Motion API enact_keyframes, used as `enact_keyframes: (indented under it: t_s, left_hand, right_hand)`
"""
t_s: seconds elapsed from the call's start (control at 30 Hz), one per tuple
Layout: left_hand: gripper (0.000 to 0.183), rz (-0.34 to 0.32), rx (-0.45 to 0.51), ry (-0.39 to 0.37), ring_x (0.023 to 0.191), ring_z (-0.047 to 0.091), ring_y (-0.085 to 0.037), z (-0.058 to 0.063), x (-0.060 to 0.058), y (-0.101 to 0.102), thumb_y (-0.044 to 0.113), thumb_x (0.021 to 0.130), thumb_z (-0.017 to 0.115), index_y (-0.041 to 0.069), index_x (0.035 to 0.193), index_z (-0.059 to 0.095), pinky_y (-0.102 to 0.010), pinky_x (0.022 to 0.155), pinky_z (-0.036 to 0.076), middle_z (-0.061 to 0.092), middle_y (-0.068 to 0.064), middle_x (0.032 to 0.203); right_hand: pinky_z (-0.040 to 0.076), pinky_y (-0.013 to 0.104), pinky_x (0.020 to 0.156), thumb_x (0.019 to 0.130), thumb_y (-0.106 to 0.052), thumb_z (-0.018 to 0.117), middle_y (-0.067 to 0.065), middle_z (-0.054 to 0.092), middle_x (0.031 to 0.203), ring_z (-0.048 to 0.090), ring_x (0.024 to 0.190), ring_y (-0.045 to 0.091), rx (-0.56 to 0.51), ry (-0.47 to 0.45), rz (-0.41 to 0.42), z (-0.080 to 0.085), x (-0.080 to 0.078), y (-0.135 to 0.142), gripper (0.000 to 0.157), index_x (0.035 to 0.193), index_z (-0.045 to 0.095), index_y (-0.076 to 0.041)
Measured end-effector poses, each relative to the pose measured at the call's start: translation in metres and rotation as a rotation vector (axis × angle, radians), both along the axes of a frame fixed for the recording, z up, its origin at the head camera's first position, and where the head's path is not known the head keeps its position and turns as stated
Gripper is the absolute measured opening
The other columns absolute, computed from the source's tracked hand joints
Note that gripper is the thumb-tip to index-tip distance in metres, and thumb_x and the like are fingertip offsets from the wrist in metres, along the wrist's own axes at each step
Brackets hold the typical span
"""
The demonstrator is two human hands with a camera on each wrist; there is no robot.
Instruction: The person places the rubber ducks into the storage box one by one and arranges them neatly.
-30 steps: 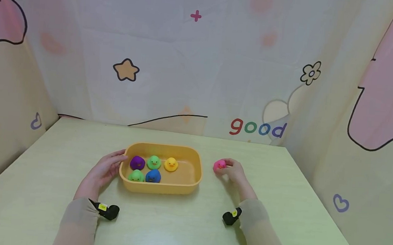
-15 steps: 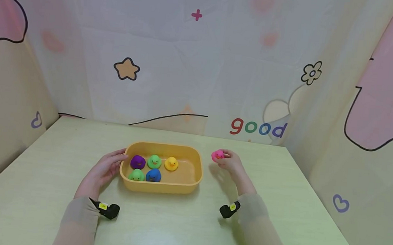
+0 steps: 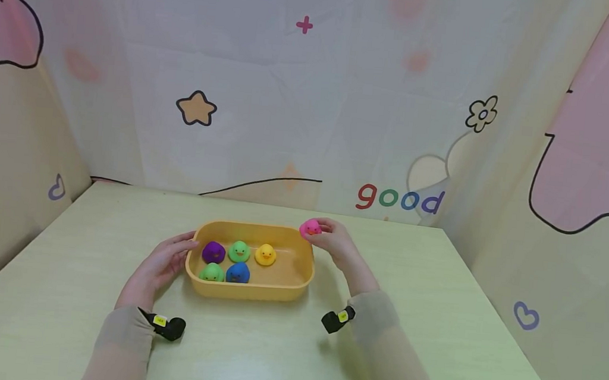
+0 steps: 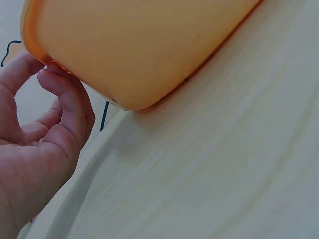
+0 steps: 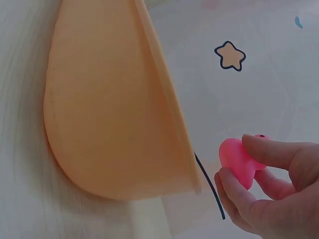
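Observation:
A yellow-orange plastic bin (image 3: 285, 295) stands on the table, with several toy ducks inside. These are a purple duck (image 3: 213, 252), two green ducks, one at the back (image 3: 239, 251) and one at the front (image 3: 212, 273), a blue duck (image 3: 238, 272) and a yellow duck (image 3: 265, 255). My left hand (image 3: 166, 261) grips the bin's left rim with curled fingers, seen close up in the left wrist view. Between thumb and fingers, my right hand (image 3: 338, 243) pinches a pink duck (image 5: 239, 160), held up by the bin's back right corner.
The pale wooden table (image 3: 249, 352) extends around the bin on every side. A printed cloth backdrop (image 3: 343, 109) rises behind the table and along both sides. Each wrist wears a black camera, on the left (image 3: 167, 326) and on the right (image 3: 336, 320).
My right hand has raised the pink duck off the table and carried it left to the bin's back right corner. My left hand and the bin have stayed put.

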State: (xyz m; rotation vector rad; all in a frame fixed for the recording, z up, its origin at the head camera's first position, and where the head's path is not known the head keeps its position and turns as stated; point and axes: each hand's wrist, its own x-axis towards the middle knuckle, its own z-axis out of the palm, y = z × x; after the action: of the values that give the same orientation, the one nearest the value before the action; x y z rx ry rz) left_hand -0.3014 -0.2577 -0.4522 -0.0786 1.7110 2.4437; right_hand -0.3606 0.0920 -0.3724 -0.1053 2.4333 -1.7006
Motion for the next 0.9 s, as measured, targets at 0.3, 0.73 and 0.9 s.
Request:
enact_keyframes:
  t_s: [0.3, 0.73, 0.9]
  left_hand:
    - [0.069, 0.007, 0.005, -0.01, 0.09, 0.06, 0.004, 0.0, 0.001, 0.0, 0.008, 0.099, 0.054, -0.003, 0.154, 0.015, -0.01, 0.077, 0.052, 0.061, 0.013, 0.102]
    - [0.067, 0.008, 0.042, -0.01, 0.088, 0.061, 0.003, -0.001, 0.001, 0.0, 0.005, 0.098, 0.053, -0.005, 0.153, 0.016, -0.01, 0.075, 0.053, 0.064, 0.012, 0.1]
    - [0.068, 0.005, 0.033, -0.002, 0.089, 0.06, 0.003, -0.001, 0.001, 0.0, 0.006, 0.098, 0.053, -0.005, 0.153, 0.016, -0.01, 0.077, 0.053, 0.063, 0.011, 0.101]
  right_hand:
    - [0.05, 0.04, 0.1, 0.086, -0.005, 0.071, 0.016, 0.053, 0.134, 0.052, 0.116, 0.031, -0.004, 0.004, 0.107, 0.0, 0.018, -0.033, 0.044, 0.128, 0.058, -0.003]
    - [0.053, 0.035, 0.094, 0.081, -0.006, 0.076, 0.017, 0.057, 0.126, 0.053, 0.112, 0.029, 0.088, -0.009, 0.182, -0.02, 0.031, -0.056, 0.04, 0.119, 0.063, -0.002]
    - [0.055, 0.033, 0.091, 0.083, -0.008, 0.076, 0.015, 0.058, 0.124, 0.054, 0.108, 0.027, 0.137, -0.013, 0.238, -0.022, 0.036, -0.058, 0.039, 0.119, 0.063, -0.002]
